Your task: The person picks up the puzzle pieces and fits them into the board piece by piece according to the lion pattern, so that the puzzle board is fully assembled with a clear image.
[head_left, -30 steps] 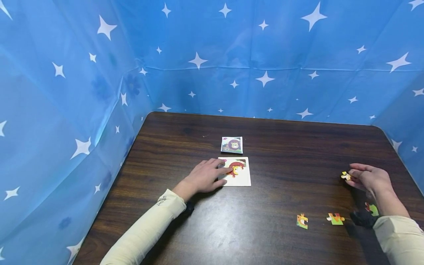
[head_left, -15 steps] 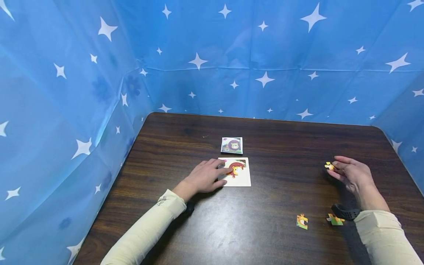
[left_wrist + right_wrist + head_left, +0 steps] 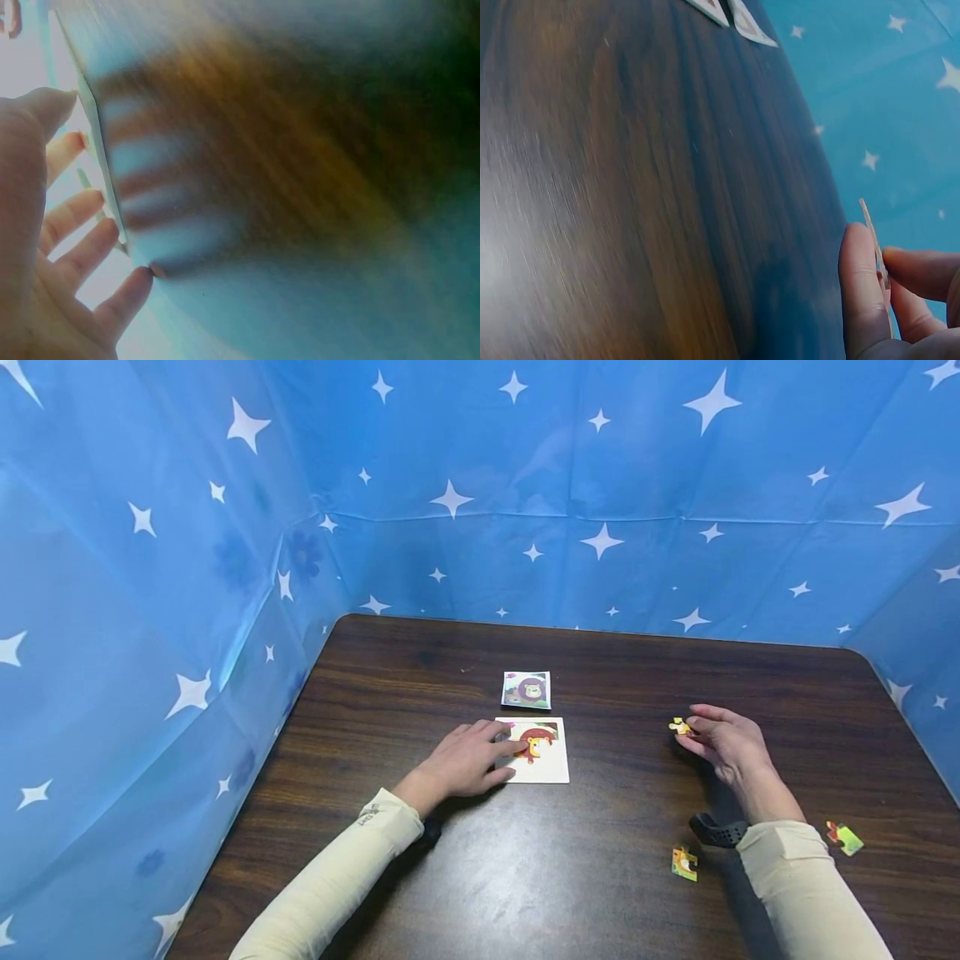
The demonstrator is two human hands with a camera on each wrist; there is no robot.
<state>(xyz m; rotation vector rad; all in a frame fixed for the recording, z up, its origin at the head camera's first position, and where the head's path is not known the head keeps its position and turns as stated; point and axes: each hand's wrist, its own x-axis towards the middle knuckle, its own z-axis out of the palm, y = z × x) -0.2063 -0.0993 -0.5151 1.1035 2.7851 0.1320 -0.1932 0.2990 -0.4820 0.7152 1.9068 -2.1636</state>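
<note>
In the head view, bright light leaves a pale glare on the dark brown wood-grain desk, on the near side of the white square puzzle board. The left-wrist view washes out toward that board; the bare left fingers cast soft striped shadows away from it, over blurred wood. The right-wrist view is dimmer.

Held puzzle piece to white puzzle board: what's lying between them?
Only bare brown tabletop lies between the held puzzle piece and the white puzzle board; the head view shows it.
</note>
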